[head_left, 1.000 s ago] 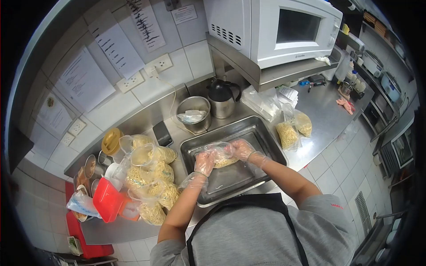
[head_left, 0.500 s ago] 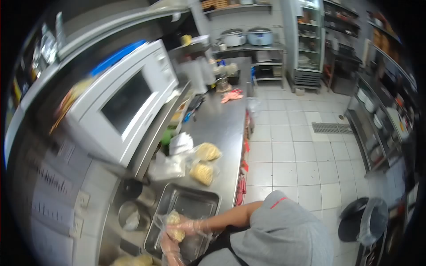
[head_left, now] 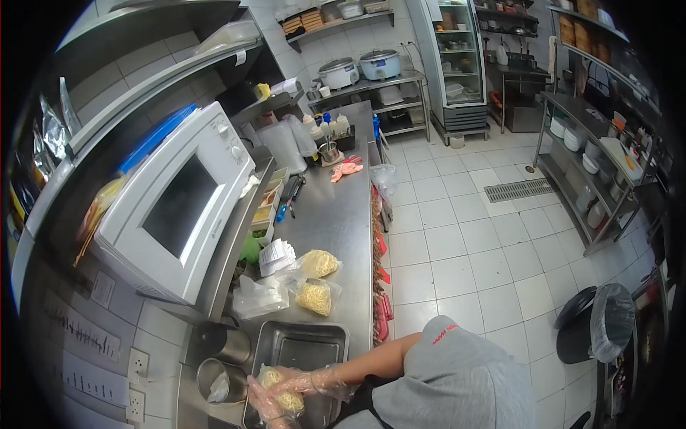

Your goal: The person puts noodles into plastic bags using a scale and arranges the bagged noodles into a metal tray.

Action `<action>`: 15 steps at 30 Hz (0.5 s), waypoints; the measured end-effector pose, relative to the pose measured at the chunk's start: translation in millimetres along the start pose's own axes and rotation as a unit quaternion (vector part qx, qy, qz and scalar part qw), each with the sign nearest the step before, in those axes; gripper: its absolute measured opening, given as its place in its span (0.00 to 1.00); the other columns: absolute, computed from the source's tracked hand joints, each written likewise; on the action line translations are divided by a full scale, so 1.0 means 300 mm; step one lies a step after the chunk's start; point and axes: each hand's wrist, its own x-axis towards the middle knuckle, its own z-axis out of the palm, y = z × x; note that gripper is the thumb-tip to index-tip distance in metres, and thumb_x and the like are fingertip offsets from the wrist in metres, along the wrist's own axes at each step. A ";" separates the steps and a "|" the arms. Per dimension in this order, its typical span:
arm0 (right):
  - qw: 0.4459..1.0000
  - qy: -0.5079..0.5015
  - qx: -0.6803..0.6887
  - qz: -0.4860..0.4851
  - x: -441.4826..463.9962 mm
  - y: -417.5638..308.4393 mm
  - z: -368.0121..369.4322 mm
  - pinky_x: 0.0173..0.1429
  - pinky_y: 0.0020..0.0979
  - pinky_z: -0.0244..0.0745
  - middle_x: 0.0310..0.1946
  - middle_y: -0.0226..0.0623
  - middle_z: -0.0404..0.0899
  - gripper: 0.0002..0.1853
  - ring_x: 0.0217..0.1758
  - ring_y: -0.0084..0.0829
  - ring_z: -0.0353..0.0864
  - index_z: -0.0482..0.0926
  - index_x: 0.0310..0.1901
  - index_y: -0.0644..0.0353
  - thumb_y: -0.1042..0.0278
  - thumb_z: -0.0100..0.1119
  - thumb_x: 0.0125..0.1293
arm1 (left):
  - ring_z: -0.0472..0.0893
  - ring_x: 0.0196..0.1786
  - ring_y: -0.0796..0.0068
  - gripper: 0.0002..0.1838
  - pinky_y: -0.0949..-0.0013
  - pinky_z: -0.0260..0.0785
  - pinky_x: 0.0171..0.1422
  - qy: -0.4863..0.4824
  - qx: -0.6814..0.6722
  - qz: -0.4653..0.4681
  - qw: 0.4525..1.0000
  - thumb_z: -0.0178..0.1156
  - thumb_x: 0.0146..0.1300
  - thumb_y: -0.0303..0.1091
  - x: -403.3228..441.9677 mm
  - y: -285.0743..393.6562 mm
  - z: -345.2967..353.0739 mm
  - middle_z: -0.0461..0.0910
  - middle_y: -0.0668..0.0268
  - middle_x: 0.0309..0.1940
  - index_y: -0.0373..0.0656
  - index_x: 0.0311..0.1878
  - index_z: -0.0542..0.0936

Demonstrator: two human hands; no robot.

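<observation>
My right hand [head_left: 294, 380] and my left hand [head_left: 264, 402], both in clear plastic gloves, are closed around a clear bag of pale yellow noodles [head_left: 289, 402]. They hold it low over the deep metal tray [head_left: 341, 339] on the steel counter. My left fingers lie along the near-left side of the bag, and my right hand presses on its top. Part of my left hand runs toward the lower frame edge. Beyond the tray lie two similar bags, one noodle bag [head_left: 314, 297] nearer and another noodle bag [head_left: 319, 264] behind it.
Left of the tray stand a metal pot [head_left: 223, 379] and a dark metal container [head_left: 232, 343]. Clear plastic bags [head_left: 259, 297] and white paper slips [head_left: 276, 256] lie behind. A microwave [head_left: 179, 207] sits on a shelf above. A lined bin [head_left: 593, 329] stands on the floor.
The whole view has shifted and become sharper. The noodle bag now sits lower in view, with my right hand laid across its top and my left hand still against its side.
</observation>
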 end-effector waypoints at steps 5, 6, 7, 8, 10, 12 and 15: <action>0.965 0.061 -0.253 -0.038 -0.009 -0.041 0.003 0.61 0.33 0.71 0.53 0.40 0.75 0.47 0.58 0.33 0.75 0.63 0.65 0.63 0.58 0.77 0.45 | 0.71 0.59 0.57 0.36 0.60 0.63 0.63 0.062 0.010 0.145 0.987 0.46 0.69 0.58 0.029 -0.164 -0.029 0.67 0.50 0.60 0.37 0.69 0.64; 0.962 0.046 -0.264 -0.044 -0.003 -0.049 0.003 0.61 0.33 0.71 0.54 0.39 0.75 0.47 0.58 0.33 0.75 0.63 0.65 0.63 0.60 0.77 0.44 | 0.70 0.59 0.55 0.36 0.59 0.62 0.64 0.086 0.112 0.172 0.975 0.46 0.69 0.56 0.035 -0.185 -0.038 0.68 0.49 0.60 0.37 0.70 0.62; 0.960 0.030 -0.275 -0.050 0.001 -0.055 0.004 0.61 0.32 0.71 0.54 0.39 0.75 0.46 0.58 0.32 0.75 0.63 0.66 0.63 0.63 0.76 0.44 | 0.70 0.60 0.54 0.35 0.58 0.62 0.65 0.108 0.213 0.197 0.951 0.46 0.69 0.54 0.025 -0.178 -0.044 0.68 0.49 0.60 0.37 0.71 0.60; 0.968 0.015 -0.244 -0.049 0.003 -0.057 0.010 0.60 0.32 0.71 0.53 0.38 0.75 0.45 0.57 0.31 0.75 0.64 0.64 0.62 0.64 0.76 0.43 | 0.69 0.61 0.53 0.35 0.57 0.61 0.66 0.129 0.312 0.219 0.915 0.46 0.69 0.53 0.014 -0.173 -0.049 0.68 0.48 0.60 0.37 0.72 0.58; 0.982 -0.014 -0.182 -0.051 0.009 -0.070 0.029 0.60 0.32 0.71 0.51 0.37 0.77 0.42 0.55 0.30 0.76 0.67 0.62 0.62 0.66 0.75 0.41 | 0.69 0.61 0.50 0.37 0.56 0.59 0.66 0.136 0.296 0.219 0.920 0.47 0.67 0.52 -0.016 -0.144 -0.058 0.69 0.47 0.60 0.38 0.72 0.56; 0.983 -0.063 -0.161 -0.061 0.015 -0.092 0.049 0.59 0.33 0.72 0.49 0.36 0.78 0.39 0.53 0.29 0.77 0.70 0.59 0.61 0.66 0.75 0.41 | 0.68 0.61 0.48 0.39 0.54 0.58 0.67 0.152 0.272 0.215 0.926 0.49 0.65 0.52 0.006 -0.171 -0.078 0.68 0.46 0.60 0.37 0.72 0.55; 0.985 -0.127 -0.112 -0.028 0.020 -0.094 0.063 0.62 0.33 0.70 0.49 0.33 0.78 0.39 0.55 0.28 0.76 0.70 0.60 0.60 0.68 0.75 0.43 | 0.67 0.62 0.46 0.42 0.52 0.57 0.68 0.179 0.227 0.200 0.936 0.54 0.61 0.53 0.085 -0.294 -0.139 0.68 0.45 0.61 0.34 0.71 0.56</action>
